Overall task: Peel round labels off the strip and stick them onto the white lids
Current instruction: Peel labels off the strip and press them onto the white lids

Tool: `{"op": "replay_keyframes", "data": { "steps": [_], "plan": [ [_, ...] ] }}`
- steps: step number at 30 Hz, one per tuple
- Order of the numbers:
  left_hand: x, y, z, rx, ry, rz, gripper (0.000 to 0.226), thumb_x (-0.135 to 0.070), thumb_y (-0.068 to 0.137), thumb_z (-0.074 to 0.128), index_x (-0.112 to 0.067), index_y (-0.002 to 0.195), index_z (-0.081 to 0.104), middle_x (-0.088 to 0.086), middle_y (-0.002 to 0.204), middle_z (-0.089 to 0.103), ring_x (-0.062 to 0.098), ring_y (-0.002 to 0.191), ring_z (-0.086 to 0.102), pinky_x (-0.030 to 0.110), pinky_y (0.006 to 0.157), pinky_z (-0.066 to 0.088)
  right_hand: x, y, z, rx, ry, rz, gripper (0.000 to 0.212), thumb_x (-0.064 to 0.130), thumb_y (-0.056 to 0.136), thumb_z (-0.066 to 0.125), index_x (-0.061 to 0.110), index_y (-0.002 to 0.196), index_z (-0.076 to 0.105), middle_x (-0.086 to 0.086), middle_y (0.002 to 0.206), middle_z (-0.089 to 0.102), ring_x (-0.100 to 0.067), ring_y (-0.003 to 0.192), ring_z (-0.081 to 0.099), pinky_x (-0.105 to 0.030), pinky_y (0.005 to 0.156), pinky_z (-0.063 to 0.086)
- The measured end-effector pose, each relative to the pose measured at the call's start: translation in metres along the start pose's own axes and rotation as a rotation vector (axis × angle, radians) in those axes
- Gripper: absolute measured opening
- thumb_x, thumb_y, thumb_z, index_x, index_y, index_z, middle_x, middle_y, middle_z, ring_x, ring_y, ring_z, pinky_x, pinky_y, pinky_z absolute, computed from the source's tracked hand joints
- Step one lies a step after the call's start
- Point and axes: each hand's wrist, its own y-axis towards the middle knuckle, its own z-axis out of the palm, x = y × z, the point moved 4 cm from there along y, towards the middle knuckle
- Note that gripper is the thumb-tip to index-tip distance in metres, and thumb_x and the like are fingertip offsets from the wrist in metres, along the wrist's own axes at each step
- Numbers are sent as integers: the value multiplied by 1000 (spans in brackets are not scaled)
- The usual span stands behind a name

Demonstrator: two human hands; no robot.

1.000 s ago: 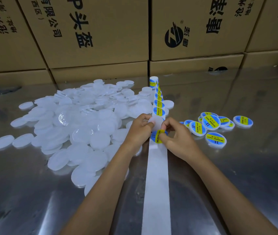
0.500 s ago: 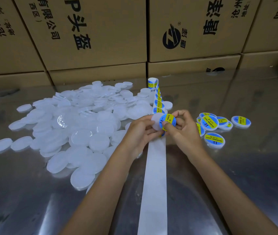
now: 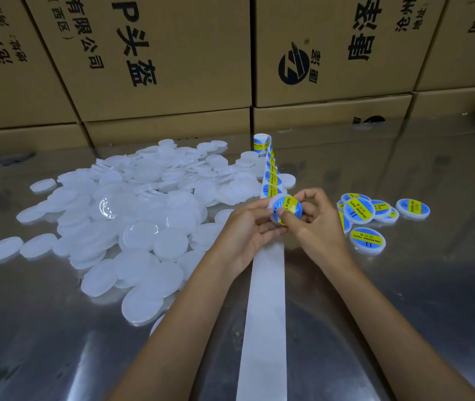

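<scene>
The left hand (image 3: 247,227) and the right hand (image 3: 314,224) both hold one white lid (image 3: 273,205) above the strip (image 3: 268,285); the right thumb presses a round label (image 3: 289,208) on it; bare lids (image 3: 143,215) lie left on the desk (image 3: 404,299); labelled lids (image 3: 369,215) lie right.

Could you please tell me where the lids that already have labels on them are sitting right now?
In the head view, the labelled lids lie in a small cluster on the metal table, to the right of the right hand and the label strip.
</scene>
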Motion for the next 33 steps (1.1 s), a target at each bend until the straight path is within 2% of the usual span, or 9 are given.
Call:
{"op": "replay_keyframes", "data": {
  "steps": [7,16,21,25,33],
  "plan": [
    [0,0,0,10,-17,0,38,3,102,40,4,137,54,25,130,64,37,123,62,45,107,49,1,1,-1,-13,-3,-9,28,0,84,73,16,92,51,8,77,70,0,66,64,-16,62,50],
    [1,0,1,20,1,11,38,3,101,40,3,136,55,24,128,66,35,121,64,40,102,53,-4,2,-2,-28,-36,-6,30,1,84,73,20,90,50,9,73,70,-1,63,62,-17,60,49],
    [2,1,1,22,49,25,38,3,101,40,3,135,56,23,127,66,34,119,65,40,103,53,-3,1,-3,-43,-162,-69,29,6,83,74,20,91,50,9,72,68,3,52,53,-8,53,39],
    [2,3,1,23,53,28,37,2,101,40,3,134,57,23,125,68,33,116,67,40,101,54,-2,0,-3,-38,-238,-122,27,9,82,74,16,93,50,5,69,66,-1,50,49,-11,52,38],
    [1,2,-2,31,-28,16,36,3,101,40,3,133,58,22,121,70,31,112,69,36,93,59,-7,3,-6,-34,-344,-145,27,23,83,76,22,96,51,24,62,55,-2,53,47,-17,53,35]
  ]
}}
